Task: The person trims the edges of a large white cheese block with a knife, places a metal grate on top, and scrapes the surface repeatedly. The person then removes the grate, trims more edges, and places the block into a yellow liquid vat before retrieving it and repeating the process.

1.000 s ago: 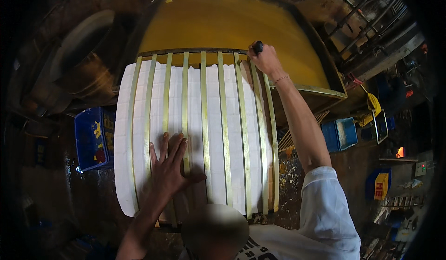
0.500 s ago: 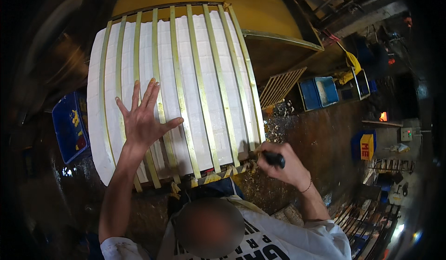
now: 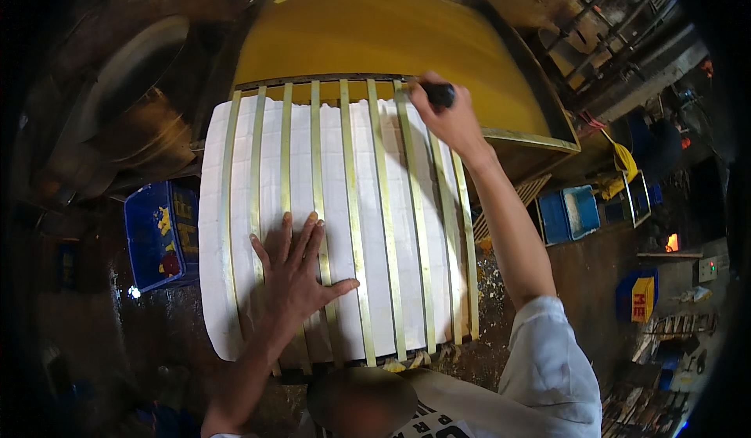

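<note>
A broad white slab (image 3: 332,172), marked with faint grid lines, lies beneath a rack of pale yellowish slats (image 3: 350,203). My left hand (image 3: 296,281) rests flat on the slats and slab, left of the middle, its fingers spread. At the rack's far edge, right of centre, my right hand (image 3: 458,125) is closed around a black-handled tool (image 3: 438,94). Only the tool's dark handle shows clearly; its working end is too small to make out beside the slat ends.
Beyond the rack stands a large vat of yellow liquid (image 3: 375,31). A blue crate (image 3: 152,235) with yellow scraps is on the left. To the right are blue tubs (image 3: 567,215) and a yellow crate (image 3: 642,299). Scraps litter the wet floor (image 3: 493,293).
My right hand has moved with the tool from the rack's near right corner to its far edge. My left hand stays flat on the slats. The view has shifted, showing more of the vat.
</note>
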{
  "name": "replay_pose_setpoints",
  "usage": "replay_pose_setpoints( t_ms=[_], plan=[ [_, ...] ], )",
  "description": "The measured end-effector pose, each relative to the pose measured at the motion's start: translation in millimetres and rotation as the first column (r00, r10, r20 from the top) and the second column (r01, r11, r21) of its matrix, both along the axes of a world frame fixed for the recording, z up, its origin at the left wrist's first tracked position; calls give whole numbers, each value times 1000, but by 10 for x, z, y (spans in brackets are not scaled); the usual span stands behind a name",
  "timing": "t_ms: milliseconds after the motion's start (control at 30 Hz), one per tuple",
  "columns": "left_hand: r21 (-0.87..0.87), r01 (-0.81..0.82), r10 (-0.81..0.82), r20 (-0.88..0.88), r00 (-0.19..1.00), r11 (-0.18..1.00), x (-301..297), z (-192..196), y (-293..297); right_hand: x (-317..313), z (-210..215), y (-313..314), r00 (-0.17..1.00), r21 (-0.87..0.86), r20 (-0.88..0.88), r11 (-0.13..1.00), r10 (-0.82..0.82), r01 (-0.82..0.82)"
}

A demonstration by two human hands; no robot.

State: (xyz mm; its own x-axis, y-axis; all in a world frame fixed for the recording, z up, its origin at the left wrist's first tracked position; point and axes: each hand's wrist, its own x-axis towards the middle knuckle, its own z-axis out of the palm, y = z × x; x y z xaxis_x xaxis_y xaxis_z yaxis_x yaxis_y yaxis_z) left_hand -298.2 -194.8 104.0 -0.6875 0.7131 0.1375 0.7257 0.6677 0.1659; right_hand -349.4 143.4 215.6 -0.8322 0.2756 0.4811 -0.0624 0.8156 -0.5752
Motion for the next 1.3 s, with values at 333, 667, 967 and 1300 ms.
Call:
replay_pose_setpoints(
  t_ms=[333, 667, 967, 1300],
  plan=[
    [122, -2, 8, -48, 999, 993, -23, -6, -46, 1346, -298, -642, 934, -52, 326, 989, 148, -138],
    [5, -51, 51, 43, 998, 999, -88, 91, -104, 1396, 309, -1172, 960, -184, 209, 972, 185, -147],
    [-10, 9, -10, -64, 998, 1000, 26, 92, 57, -425, -288, -235, 976, 268, 219, 962, -6, -54],
    [-8, 11, -10, 88, 996, 1000, -79, 85, 39, 2422, 139, -1761, 704, -325, 645, 940, 298, -100]
  ],
)
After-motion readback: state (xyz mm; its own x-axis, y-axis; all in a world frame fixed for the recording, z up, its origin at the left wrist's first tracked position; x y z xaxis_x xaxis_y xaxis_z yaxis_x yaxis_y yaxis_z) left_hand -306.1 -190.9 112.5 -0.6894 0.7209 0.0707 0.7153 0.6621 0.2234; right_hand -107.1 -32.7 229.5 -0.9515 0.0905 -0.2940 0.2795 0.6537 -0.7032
